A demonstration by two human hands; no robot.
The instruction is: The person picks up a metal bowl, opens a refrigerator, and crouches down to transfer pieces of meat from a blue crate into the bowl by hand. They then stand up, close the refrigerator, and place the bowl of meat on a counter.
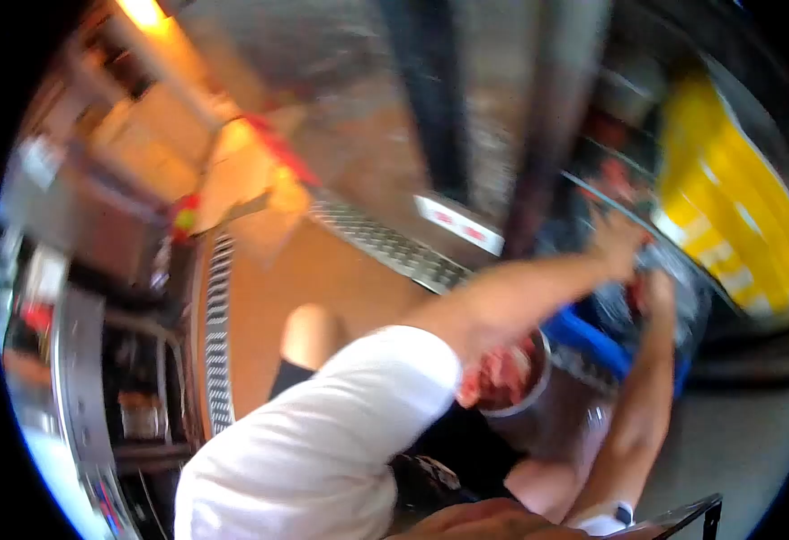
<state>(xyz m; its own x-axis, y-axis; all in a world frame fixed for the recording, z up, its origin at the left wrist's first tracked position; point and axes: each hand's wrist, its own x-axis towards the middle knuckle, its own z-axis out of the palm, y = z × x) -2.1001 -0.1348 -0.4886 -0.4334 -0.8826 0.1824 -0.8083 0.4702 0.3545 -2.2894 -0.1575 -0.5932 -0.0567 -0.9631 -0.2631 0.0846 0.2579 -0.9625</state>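
The left hand [619, 243] and right hand [657, 290] reach to plastic [690, 310] at the blue crate [592, 340], grip too blurred to tell; seemingly the reaching-in step, next needing a firm hold.

You can read no word, brand or number here; blur smears every marking. Toward two o'clock from the middle of your view, you have a white label [459, 225] at the lower end of a dark post [426, 99]; it carries red marks side by side, too blurred for you to make out as letters or figures. Between two and three o'clock, the yellow sack [727, 180] bears pale, blocky patches toward three o'clock, and you cannot tell whether they are lettering or glare.
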